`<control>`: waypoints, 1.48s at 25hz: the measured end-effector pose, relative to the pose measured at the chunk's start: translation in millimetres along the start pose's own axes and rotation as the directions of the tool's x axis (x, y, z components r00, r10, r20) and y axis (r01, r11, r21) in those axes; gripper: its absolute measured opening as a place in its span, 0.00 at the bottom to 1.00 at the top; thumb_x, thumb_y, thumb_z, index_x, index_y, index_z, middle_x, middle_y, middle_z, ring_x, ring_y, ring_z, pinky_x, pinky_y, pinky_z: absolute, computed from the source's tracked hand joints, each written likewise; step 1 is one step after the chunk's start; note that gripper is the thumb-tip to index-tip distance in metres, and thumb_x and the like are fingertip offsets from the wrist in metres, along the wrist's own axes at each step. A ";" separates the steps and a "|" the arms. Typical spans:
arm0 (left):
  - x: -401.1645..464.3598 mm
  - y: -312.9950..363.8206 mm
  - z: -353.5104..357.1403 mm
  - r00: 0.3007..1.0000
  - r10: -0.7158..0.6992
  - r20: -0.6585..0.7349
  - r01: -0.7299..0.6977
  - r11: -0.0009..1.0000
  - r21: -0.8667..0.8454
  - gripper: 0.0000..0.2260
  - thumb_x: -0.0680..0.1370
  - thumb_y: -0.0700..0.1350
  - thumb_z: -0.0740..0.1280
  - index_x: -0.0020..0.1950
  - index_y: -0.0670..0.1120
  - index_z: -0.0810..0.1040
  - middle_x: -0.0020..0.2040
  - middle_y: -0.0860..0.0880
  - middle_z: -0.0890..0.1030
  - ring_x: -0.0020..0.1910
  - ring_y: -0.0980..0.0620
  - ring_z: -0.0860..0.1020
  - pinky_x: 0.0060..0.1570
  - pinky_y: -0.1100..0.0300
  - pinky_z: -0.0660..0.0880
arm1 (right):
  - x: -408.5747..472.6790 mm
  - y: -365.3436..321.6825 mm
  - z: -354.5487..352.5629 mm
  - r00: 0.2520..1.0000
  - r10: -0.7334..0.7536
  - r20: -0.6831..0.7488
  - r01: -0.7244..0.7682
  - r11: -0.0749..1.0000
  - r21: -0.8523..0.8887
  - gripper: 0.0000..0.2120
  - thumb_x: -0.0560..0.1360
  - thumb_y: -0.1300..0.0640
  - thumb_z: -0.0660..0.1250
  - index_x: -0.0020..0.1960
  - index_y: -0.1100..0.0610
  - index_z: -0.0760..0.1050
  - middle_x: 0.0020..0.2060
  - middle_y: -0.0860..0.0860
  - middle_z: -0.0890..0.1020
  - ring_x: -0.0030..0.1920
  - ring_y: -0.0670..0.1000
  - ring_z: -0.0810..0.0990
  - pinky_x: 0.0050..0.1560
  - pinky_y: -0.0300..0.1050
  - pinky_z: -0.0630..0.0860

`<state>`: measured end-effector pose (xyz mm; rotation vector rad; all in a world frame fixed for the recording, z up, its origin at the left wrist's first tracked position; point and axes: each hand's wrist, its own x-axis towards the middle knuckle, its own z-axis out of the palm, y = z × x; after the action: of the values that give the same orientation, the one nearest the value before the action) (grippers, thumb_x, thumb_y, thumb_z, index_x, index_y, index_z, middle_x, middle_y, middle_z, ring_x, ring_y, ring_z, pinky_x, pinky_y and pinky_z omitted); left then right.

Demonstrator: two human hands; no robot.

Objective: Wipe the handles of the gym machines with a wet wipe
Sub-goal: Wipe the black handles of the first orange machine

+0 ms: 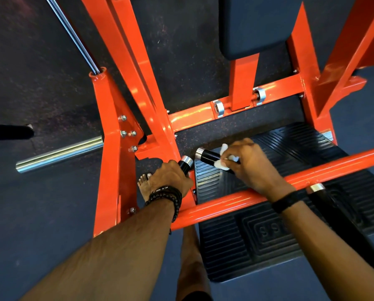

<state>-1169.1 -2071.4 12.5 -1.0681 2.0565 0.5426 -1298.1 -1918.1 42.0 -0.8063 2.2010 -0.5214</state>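
Mid-wipe on this orange machine (125,68) — the right hand (252,164) has the white wet wipe (223,158) bunched round a black handle (207,156) with a chrome end cap, just above the near-left corner of the ribbed footplate (290,148). The left hand (170,177) is wrapped around the neighbouring handle (185,163) right beside it, probably steadying things. Can't tell if that one's been wiped yet. There's another black grip (325,198) further right, past the orange crossbar (236,203), with no wipe on it — so I'd guess this machine is partway done at best, with more handles to go.
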 end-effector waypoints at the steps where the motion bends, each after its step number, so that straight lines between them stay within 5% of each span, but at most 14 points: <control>1: -0.1 0.3 -0.2 1.000 0.000 0.003 0.000 1.000 -0.002 0.18 0.74 0.54 0.69 0.57 0.44 0.77 0.53 0.44 0.82 0.52 0.42 0.81 0.45 0.53 0.75 | -7.9 6.3 -10.5 0.999 0.005 0.039 -0.005 1.000 -0.006 0.04 0.70 0.59 0.76 0.43 0.52 0.83 0.42 0.51 0.80 0.44 0.51 0.77 0.49 0.45 0.73; 9: 1.5 -1.3 4.5 1.000 0.002 -0.025 -0.002 1.000 -0.014 0.17 0.73 0.55 0.69 0.56 0.45 0.76 0.51 0.45 0.82 0.50 0.42 0.82 0.47 0.52 0.77 | 27.5 -15.3 28.6 0.995 -0.078 0.057 0.081 0.995 -0.058 0.09 0.72 0.63 0.71 0.52 0.59 0.80 0.50 0.56 0.78 0.55 0.58 0.77 0.57 0.46 0.71; 16: 5.9 -3.4 7.8 1.000 0.010 -0.007 -0.010 1.000 -0.022 0.17 0.74 0.55 0.68 0.55 0.45 0.76 0.51 0.45 0.81 0.49 0.41 0.81 0.47 0.52 0.77 | -31.1 20.6 -14.7 0.990 -0.102 0.098 0.114 0.986 -0.122 0.08 0.68 0.57 0.77 0.41 0.49 0.79 0.40 0.45 0.74 0.46 0.51 0.77 0.48 0.47 0.75; 24: 5.6 -1.4 7.7 1.000 -0.001 -0.017 0.001 1.000 -0.001 0.17 0.75 0.54 0.68 0.57 0.45 0.76 0.53 0.45 0.81 0.51 0.42 0.81 0.45 0.52 0.74 | 24.1 -24.6 37.3 0.966 -0.238 0.103 0.256 0.938 -0.234 0.14 0.61 0.70 0.76 0.41 0.57 0.78 0.42 0.55 0.79 0.46 0.58 0.79 0.48 0.48 0.75; 29: 6.9 -3.3 8.6 1.000 -0.005 0.008 0.005 1.000 -0.021 0.17 0.73 0.55 0.68 0.55 0.45 0.77 0.50 0.45 0.82 0.49 0.41 0.81 0.46 0.52 0.75 | -24.2 13.9 -11.0 0.991 -0.057 0.121 0.068 0.993 -0.092 0.12 0.66 0.63 0.77 0.39 0.48 0.77 0.39 0.45 0.74 0.43 0.49 0.75 0.44 0.42 0.70; 37: 6.3 -2.9 9.3 1.000 0.011 -0.026 -0.011 1.000 0.011 0.19 0.74 0.54 0.69 0.59 0.45 0.77 0.54 0.45 0.81 0.52 0.41 0.81 0.46 0.52 0.76 | 50.3 -9.2 24.5 0.990 0.123 0.067 -0.133 0.974 0.183 0.02 0.73 0.61 0.72 0.45 0.56 0.83 0.42 0.52 0.84 0.45 0.50 0.81 0.46 0.36 0.71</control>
<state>-1165.2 -2070.2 1.6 -1.0632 2.0870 0.5253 -1303.5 -1962.0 6.4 -0.5691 2.0999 -0.6231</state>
